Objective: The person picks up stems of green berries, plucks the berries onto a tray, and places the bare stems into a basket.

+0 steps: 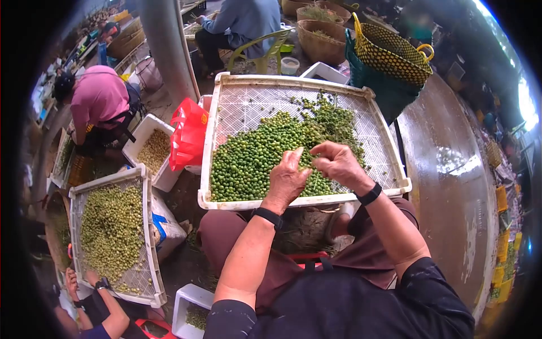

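Over the white tray, near side, left hand and right hand curl, fingertips close; I can't tell what's pinched. Green berries lie beneath and left, sprigs far right; I'd work low, gently.

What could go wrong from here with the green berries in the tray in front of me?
A few green berries might spill: they reach the near rim of the white tray, where a bump from your left hand could push some over. Stems lie right against the pile, so bits could get mixed in.
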{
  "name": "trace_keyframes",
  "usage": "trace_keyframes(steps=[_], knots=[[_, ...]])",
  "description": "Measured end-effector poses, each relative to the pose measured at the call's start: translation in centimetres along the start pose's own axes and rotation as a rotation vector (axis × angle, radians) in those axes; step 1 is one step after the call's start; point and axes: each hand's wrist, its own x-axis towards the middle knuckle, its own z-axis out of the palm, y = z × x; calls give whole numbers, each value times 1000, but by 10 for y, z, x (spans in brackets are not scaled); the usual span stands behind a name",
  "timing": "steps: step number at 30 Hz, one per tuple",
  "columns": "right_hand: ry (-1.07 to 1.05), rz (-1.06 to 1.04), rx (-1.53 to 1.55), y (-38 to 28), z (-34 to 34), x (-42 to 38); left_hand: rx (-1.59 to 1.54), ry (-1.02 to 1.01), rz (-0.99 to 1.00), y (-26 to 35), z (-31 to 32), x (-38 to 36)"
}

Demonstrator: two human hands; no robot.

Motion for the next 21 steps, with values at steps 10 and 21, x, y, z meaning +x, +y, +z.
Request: trace_keyframes(steps=[10, 21], knots=[[-39, 117, 181, 64, -69, -25, -501, -121, -559, 0, 39, 14], [-18, 124, 467, 102, -62, -15, -1122, -131, -798, -2, 31, 25]])
